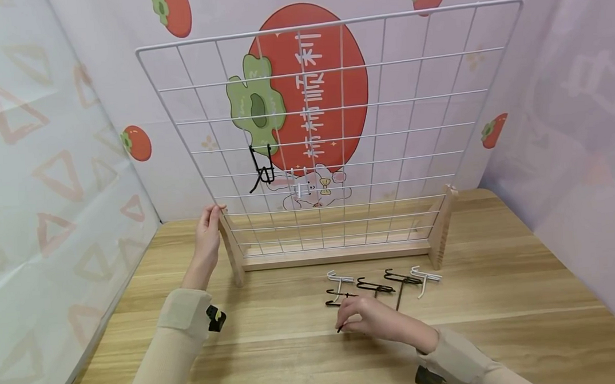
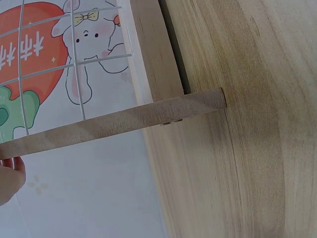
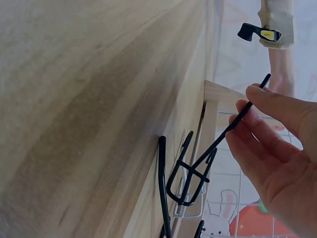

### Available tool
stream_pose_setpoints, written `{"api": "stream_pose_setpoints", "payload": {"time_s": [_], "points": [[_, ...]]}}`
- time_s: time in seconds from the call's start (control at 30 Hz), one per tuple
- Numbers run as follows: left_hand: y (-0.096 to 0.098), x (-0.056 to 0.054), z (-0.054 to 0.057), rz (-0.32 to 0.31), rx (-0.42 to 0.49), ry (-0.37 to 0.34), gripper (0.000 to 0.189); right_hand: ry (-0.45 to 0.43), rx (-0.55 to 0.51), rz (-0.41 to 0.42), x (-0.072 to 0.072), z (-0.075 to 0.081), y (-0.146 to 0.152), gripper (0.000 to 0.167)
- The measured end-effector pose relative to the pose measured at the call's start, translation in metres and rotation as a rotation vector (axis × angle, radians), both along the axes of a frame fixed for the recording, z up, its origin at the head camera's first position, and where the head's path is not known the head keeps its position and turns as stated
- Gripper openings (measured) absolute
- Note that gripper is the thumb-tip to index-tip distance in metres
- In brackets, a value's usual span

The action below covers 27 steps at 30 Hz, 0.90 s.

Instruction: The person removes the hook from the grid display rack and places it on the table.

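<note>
Thumb and fingers of my right hand (image 1: 372,319) pinch the prong of a black wire hook (image 3: 185,186), whose looped frame hangs low over the wooden table (image 1: 287,319). Around it lie several more black and white hooks; one white hook (image 1: 426,275) is at the right end. My left hand (image 1: 206,228) grips the upper end of the left wooden leg (image 2: 124,121) of a stand. A white wire grid (image 1: 331,136) rises from that stand. On the grid hang a black hook (image 1: 263,174) and, lower and to its right, a small white hook (image 1: 300,188).
The right wooden leg (image 1: 441,232) of the stand is near the table's back right. A pale backdrop (image 1: 404,170) with printed persimmons and a rabbit hangs behind the grid. Patterned sheets (image 1: 54,186) close off the left and right sides.
</note>
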<state>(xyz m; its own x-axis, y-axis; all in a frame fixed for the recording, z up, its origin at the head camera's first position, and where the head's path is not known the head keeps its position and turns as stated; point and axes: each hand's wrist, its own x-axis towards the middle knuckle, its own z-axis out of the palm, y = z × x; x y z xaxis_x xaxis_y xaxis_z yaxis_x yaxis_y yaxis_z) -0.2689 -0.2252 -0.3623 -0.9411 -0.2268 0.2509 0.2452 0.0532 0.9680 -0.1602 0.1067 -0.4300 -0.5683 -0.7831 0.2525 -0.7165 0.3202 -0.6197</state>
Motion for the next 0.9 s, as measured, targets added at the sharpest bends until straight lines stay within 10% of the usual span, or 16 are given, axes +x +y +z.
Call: {"api": "stream_pose_setpoints", "payload": {"time_s": [0.9], "points": [[0.0001, -0.0014, -0.0011, -0.001, 0.012, 0.005, 0.013, 0.215, 0.055, 0.034, 0.0022, -0.008, -0.0072, 0.008]]}}
